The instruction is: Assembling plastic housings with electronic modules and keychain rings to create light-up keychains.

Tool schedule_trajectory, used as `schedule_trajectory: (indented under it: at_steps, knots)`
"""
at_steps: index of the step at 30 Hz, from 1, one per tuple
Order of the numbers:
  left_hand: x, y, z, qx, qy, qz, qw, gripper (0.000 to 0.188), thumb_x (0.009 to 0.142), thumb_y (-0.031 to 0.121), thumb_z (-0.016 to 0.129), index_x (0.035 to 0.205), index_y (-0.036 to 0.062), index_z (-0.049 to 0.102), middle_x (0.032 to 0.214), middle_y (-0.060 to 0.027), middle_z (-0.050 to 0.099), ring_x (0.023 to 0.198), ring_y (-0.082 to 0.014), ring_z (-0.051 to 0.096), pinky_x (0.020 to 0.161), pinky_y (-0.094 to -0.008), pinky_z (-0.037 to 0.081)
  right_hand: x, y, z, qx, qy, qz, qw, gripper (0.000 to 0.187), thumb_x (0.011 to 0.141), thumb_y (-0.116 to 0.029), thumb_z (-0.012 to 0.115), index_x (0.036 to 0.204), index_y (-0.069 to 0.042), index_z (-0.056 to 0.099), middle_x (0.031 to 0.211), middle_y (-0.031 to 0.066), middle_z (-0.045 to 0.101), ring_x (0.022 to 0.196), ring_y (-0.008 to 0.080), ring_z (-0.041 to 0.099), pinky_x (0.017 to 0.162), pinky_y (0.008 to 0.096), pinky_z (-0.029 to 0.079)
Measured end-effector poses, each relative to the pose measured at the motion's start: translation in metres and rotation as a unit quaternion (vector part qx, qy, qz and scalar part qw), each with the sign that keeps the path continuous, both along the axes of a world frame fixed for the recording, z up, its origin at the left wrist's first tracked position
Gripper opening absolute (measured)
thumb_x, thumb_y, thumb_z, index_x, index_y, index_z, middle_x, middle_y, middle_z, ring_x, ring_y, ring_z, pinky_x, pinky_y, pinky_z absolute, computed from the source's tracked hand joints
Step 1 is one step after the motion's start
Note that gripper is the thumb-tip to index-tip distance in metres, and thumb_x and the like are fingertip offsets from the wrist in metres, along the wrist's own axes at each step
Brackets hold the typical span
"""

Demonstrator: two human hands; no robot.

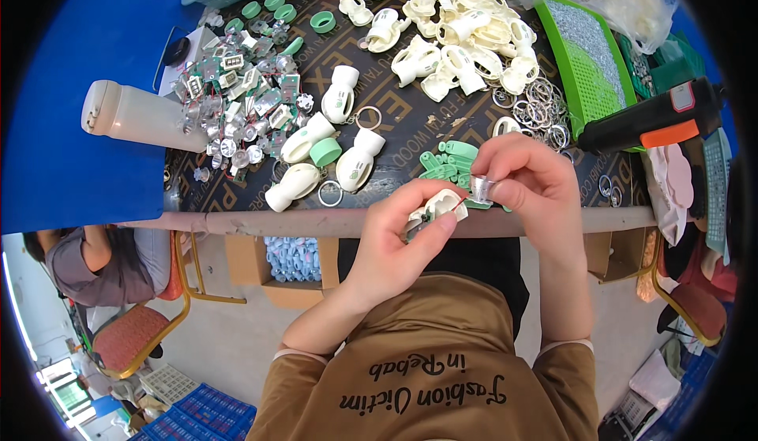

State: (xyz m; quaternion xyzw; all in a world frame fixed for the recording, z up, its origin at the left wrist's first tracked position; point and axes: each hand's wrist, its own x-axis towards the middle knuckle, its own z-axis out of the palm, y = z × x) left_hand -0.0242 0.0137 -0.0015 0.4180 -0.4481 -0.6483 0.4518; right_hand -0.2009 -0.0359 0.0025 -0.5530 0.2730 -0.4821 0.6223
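Observation:
My left hand point(401, 243) is closed around a cream plastic flashlight shell point(444, 202) with a small circuit board partly hidden under the fingers. Between the thumb and fingers of my right hand point(527, 180) is a silver reflector cup point(480, 188), just right of the shell. A thin red wire runs between the cup and the shell. Behind my hands lies a small pile of green plastic strips point(454, 161). Assembled cream flashlights point(360, 159), some with key rings, lie to the left beside a green ring point(325, 152).
Reflector and circuit-board assemblies point(253, 93) are heaped at left near a white bottle point(142, 116). Cream shells point(474, 22) pile up at the back, with metal key rings point(541, 109) nearby. At right are a green basket of screws point(584, 54) and a black-and-orange power tool point(655, 121).

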Motion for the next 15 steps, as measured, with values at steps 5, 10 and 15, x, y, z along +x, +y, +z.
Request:
schedule_trajectory:
  at_steps: [5,10,15]
  knots:
    - [-0.003,0.001,-0.004,-0.03,-0.032,0.044,0.998,0.013,0.082,0.002,0.054,0.094,-0.0008,0.058,0.079,-0.0017,0.059,0.07,-0.0057,0.052,0.064,-0.0199,0.042,0.008,0.014,0.004,-0.048,0.05,-0.071,0.995,0.011,0.074,0.007,0.06,0.084,0.004,0.057,0.091,0.0099,0.056,0.081,0.0131,0.056,0.071,0.0235,0.047]
    - [-0.009,0.0,-0.006,-0.071,-0.05,0.113,0.99,0.009,0.081,0.001,0.053,0.087,-0.0022,0.059,0.073,-0.0018,0.059,0.067,-0.0065,0.053,0.06,-0.0207,0.042,0.016,0.025,0.018,-0.089,0.122,-0.105,0.983,0.01,0.073,0.007,0.061,0.082,0.004,0.059,0.086,0.0096,0.06,0.075,0.0144,0.059,0.068,0.0241,0.049]
    - [-0.008,0.0,0.001,-0.062,-0.057,0.098,0.992,0.014,0.081,0.001,0.053,0.094,-0.0016,0.056,0.079,-0.0026,0.059,0.071,-0.007,0.053,0.064,-0.0208,0.042,0.018,0.03,0.021,-0.167,0.215,-0.176,0.946,0.012,0.068,0.006,0.063,0.079,0.001,0.061,0.081,0.011,0.063,0.072,0.0206,0.061,0.065,0.0274,0.048]
